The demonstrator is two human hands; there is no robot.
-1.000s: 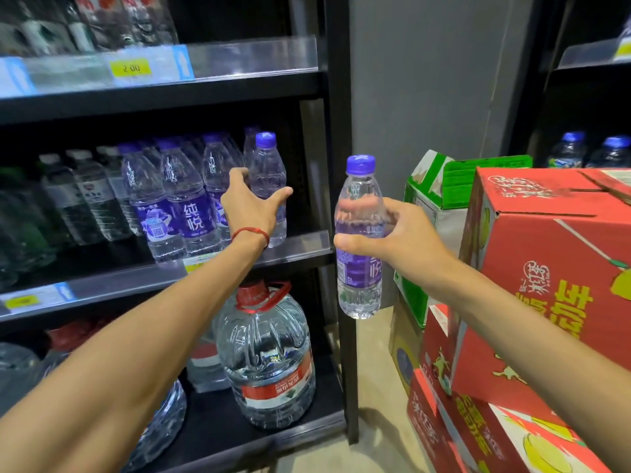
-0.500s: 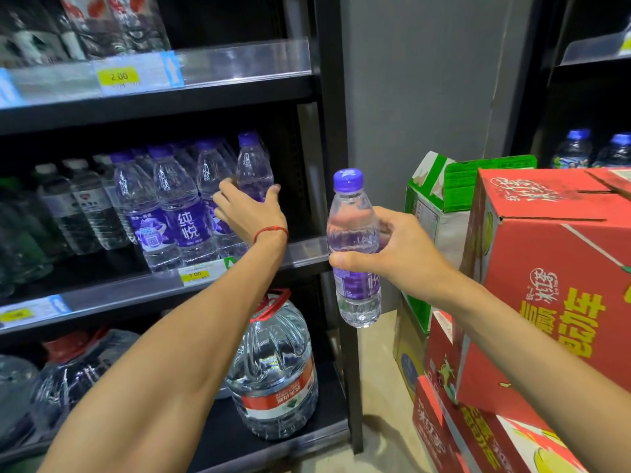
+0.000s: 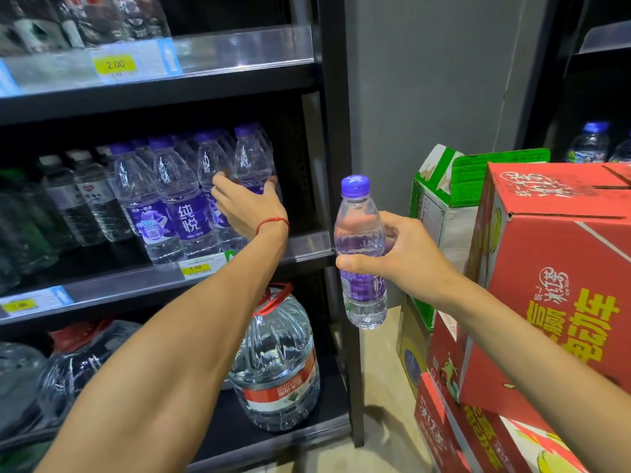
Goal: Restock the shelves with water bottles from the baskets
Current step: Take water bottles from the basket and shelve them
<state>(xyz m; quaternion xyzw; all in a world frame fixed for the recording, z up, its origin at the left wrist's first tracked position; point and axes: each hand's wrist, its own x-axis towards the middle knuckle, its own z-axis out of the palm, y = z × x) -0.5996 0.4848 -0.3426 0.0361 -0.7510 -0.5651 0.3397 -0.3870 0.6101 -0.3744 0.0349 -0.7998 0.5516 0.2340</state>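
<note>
the right hand is clamped round the middle of a bottle, thumb across the front and fingers curled behind. the bottle is upright in the air, purple cap up, in front of the black post at the shelf unit's right end and not on any shelf.

the left hand reaches into the middle shelf and holds the end bottle, thumb on its right side and fingers on its left, the palm covering its lower half. a red cord circles that wrist. the end bottle stands upright at the right end of a row of purple-capped bottles, touching its neighbour. left of the row stand white-capped bottles.

a yellow price tag sits on the shelf's front rail below the row. on the bottom shelf, under the left forearm, stands a big jug with a red handle. to the right of the unit, red boxes are stacked, with a green box behind them against the grey wall.
</note>
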